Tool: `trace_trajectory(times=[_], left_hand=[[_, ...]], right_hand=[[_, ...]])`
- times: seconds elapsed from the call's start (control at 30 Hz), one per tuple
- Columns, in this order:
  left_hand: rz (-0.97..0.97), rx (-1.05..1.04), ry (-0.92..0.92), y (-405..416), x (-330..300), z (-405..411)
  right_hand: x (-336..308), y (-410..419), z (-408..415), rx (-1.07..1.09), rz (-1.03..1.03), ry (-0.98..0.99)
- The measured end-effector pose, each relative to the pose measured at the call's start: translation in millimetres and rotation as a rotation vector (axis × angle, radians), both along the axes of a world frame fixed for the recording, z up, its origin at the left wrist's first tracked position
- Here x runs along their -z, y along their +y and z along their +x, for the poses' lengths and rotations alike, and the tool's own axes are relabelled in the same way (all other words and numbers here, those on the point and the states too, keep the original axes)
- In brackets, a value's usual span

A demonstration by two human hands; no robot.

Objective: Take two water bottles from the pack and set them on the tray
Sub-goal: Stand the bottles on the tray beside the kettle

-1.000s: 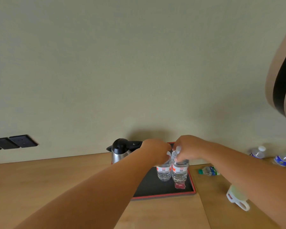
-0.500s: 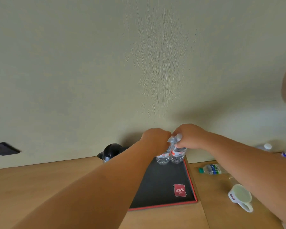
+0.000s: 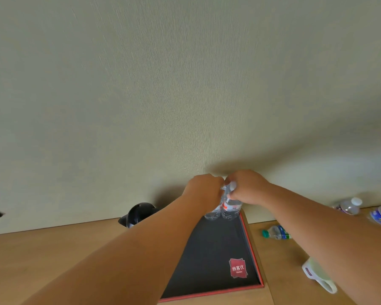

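Two clear water bottles with red-and-white labels stand side by side at the far end of a black tray (image 3: 218,249) with a red rim. My left hand (image 3: 204,191) is closed around the top of the left bottle (image 3: 212,213). My right hand (image 3: 245,187) is closed around the top of the right bottle (image 3: 231,209), whose white cap shows between my fingers. Both bottle bases rest on the tray close to the wall. My forearms hide the tray's left side.
A black-topped kettle (image 3: 139,214) stands left of the tray. A green-capped bottle (image 3: 276,233) lies on the wooden table to the right, with two more bottles (image 3: 348,205) further back. A white mug (image 3: 319,275) lies under my right forearm. A red packet (image 3: 238,267) lies on the tray.
Both hands have carried the two bottles from the tray's near part to its far end by the wall. The view has tilted, and the red packet is now uncovered.
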State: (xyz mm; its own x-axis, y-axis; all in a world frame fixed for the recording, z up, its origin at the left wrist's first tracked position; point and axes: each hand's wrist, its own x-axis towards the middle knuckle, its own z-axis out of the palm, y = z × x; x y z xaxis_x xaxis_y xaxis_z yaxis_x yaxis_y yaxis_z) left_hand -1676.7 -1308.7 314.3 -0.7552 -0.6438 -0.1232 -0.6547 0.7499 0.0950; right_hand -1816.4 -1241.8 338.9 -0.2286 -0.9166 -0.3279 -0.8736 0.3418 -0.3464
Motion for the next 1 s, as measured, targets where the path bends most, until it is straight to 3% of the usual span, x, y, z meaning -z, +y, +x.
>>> trace_trajectory(times=[1.0], left_hand=[[0.181, 0.008, 0.013, -8.0, -13.9, 12.3]], right_hand=[[3.6, -12.8, 7.1, -0.068, 0.073, 0.087]])
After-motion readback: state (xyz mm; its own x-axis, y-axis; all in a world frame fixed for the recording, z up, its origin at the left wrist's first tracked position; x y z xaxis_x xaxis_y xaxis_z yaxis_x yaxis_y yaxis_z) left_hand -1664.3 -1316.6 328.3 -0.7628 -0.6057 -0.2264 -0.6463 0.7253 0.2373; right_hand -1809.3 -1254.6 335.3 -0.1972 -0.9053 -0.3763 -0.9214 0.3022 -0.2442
